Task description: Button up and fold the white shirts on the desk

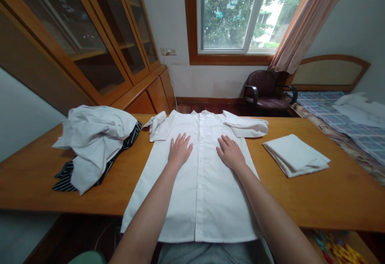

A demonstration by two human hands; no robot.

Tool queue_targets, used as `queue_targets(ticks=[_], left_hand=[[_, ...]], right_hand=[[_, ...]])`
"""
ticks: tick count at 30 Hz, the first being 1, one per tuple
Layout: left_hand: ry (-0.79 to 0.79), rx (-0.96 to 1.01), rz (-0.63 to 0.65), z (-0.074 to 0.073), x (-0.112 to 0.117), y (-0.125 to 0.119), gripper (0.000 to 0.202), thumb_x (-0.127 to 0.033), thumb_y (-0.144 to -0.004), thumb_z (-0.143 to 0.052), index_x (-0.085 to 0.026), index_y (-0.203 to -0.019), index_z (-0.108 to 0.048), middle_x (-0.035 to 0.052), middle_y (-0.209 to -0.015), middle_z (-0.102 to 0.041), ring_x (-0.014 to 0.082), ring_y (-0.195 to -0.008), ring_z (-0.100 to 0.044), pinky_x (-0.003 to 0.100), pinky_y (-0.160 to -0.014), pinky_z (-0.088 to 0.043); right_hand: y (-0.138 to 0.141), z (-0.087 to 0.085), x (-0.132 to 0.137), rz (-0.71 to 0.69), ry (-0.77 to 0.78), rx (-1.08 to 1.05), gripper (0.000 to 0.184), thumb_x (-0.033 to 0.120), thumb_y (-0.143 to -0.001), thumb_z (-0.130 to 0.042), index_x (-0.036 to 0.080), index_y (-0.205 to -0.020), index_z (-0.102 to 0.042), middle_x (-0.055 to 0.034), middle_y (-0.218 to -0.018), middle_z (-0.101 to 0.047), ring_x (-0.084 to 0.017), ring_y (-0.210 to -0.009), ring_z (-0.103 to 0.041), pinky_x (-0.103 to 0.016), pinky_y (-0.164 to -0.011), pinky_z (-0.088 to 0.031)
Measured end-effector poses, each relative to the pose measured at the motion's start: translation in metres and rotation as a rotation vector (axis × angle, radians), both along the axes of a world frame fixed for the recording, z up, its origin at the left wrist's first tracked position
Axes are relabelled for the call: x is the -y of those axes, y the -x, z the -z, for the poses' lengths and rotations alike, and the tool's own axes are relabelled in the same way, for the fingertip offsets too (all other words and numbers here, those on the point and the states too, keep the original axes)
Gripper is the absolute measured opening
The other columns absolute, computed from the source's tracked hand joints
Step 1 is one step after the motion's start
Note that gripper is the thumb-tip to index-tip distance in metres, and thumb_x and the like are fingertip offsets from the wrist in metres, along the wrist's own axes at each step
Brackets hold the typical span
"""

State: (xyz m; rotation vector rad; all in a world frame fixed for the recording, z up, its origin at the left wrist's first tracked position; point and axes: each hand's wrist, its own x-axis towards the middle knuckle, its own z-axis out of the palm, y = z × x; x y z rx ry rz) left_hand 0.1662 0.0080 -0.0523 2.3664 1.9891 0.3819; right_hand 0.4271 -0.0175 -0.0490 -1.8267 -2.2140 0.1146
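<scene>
A white short-sleeved shirt (pixel 198 191) lies spread out, buttoned front up, on the wooden table (pixel 331 191), its collar at the far side and its hem over the near edge. My left hand (pixel 179 150) rests flat on the shirt's chest left of the button line, fingers stretched out. My right hand (pixel 230 151) lies flat on the chest right of the button line, fingers spread, just below the breast pocket. Both sleeves are folded inward near the shoulders.
A heap of white and striped dark clothes (pixel 93 143) sits on the table's left part. A folded white garment (pixel 296 154) lies on the right. Behind stand a glass-fronted wooden cabinet (pixel 90 43), a dark armchair (pixel 264 89) under the window, and a bed (pixel 345 115).
</scene>
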Motion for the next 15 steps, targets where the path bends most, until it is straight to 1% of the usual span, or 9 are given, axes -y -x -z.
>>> queue_targets(ticks=[6, 11, 15], left_hand=[[-0.038, 0.021, 0.105, -0.003, 0.006, 0.003, 0.044, -0.031, -0.099, -0.042, -0.021, -0.139, -0.055, 0.0074, -0.153, -0.046, 0.0258, -0.145, -0.036, 0.050, -0.122, -0.026], [-0.021, 0.021, 0.244, -0.004, 0.019, 0.005, 0.042, -0.031, -0.099, -0.045, -0.025, -0.139, -0.055, 0.0054, -0.154, -0.046, 0.0257, -0.146, -0.036, 0.050, -0.122, -0.026], [-0.013, 0.031, 0.369, -0.007, 0.033, 0.006, 0.041, -0.036, -0.100, -0.047, -0.027, -0.139, -0.056, 0.0045, -0.154, -0.046, 0.0262, -0.146, -0.034, 0.052, -0.122, -0.025]], right_hand=[[0.000, -0.001, -0.001, -0.003, -0.011, -0.016, 0.050, 0.041, -0.100, -0.042, 0.018, -0.144, -0.050, -0.0091, -0.158, -0.040, -0.025, -0.147, -0.031, -0.041, -0.121, -0.021], [0.000, -0.003, 0.000, -0.006, -0.023, -0.023, 0.048, 0.039, -0.100, -0.042, 0.018, -0.143, -0.052, -0.0100, -0.156, -0.042, -0.025, -0.147, -0.032, -0.041, -0.120, -0.023], [0.000, -0.003, 0.001, -0.001, -0.028, -0.029, 0.048, 0.039, -0.100, -0.043, 0.018, -0.143, -0.052, -0.0098, -0.155, -0.043, -0.025, -0.146, -0.033, -0.042, -0.120, -0.023]])
